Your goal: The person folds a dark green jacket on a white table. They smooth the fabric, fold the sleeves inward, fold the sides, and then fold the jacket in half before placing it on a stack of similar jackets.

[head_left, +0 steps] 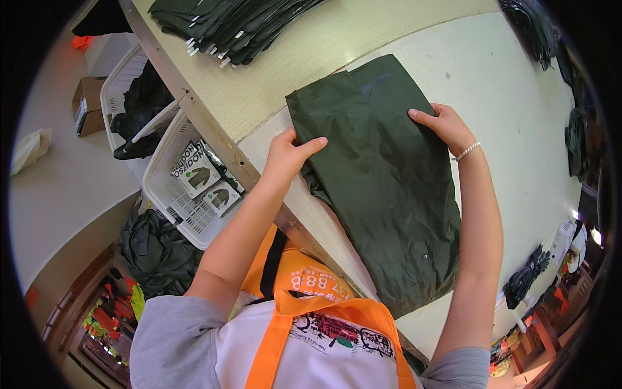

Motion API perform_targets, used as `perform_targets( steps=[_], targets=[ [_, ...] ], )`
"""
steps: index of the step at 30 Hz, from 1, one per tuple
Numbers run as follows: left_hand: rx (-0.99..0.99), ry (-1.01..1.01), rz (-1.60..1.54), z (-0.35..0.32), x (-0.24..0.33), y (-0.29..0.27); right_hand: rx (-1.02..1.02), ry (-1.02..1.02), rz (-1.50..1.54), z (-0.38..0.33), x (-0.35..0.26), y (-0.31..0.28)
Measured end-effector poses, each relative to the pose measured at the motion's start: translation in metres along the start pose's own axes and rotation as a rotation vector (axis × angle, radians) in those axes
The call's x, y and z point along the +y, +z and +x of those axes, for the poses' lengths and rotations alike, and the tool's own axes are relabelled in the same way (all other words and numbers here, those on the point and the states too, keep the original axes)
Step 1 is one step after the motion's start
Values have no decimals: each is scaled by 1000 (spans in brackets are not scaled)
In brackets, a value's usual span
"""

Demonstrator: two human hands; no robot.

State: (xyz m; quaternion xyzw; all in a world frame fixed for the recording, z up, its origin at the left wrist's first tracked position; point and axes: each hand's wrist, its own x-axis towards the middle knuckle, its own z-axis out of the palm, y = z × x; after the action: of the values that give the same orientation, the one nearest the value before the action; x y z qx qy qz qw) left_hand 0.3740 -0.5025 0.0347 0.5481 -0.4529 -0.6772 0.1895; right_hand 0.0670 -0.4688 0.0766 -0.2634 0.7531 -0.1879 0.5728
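A dark green waterproof garment (389, 188), folded into a long rectangle, lies flat on the pale work table in front of me. My left hand (291, 155) grips its left edge near the far end, thumb on top and fingers tucked out of sight underneath. At the right edge, my right hand (448, 129) holds the fabric the same way, with a beaded bracelet on the wrist. The garment's surface is shiny and creased. Some loose dark fabric shows under its left side.
A stack of folded dark green garments (240, 26) with white tags lies at the far left of the table. White plastic baskets (184, 220) beside the table hold printed packages (194, 172) and dark cloth. Dark bundles (528, 275) line the right side. A cardboard box (91, 107) stands beyond the baskets.
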Motion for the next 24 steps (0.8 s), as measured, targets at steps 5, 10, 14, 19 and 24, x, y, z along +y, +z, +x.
perform_targets(
  steps=[5,10,14,19,24],
  targets=[
    [-2,218,-198,-40,30,4,-150,-249,103,-27,-32,-11],
    [166,5,-371,-47,6,23,69,-86,-199,-6,-13,-4],
    [174,291,-358,-66,-21,40,19,-139,-135,13,10,-4],
    [10,334,375,-67,-28,30,-250,-329,-160,-10,2,-24],
    [-51,227,205,-71,-3,39,-96,-469,-576,-37,0,-19]
  ],
)
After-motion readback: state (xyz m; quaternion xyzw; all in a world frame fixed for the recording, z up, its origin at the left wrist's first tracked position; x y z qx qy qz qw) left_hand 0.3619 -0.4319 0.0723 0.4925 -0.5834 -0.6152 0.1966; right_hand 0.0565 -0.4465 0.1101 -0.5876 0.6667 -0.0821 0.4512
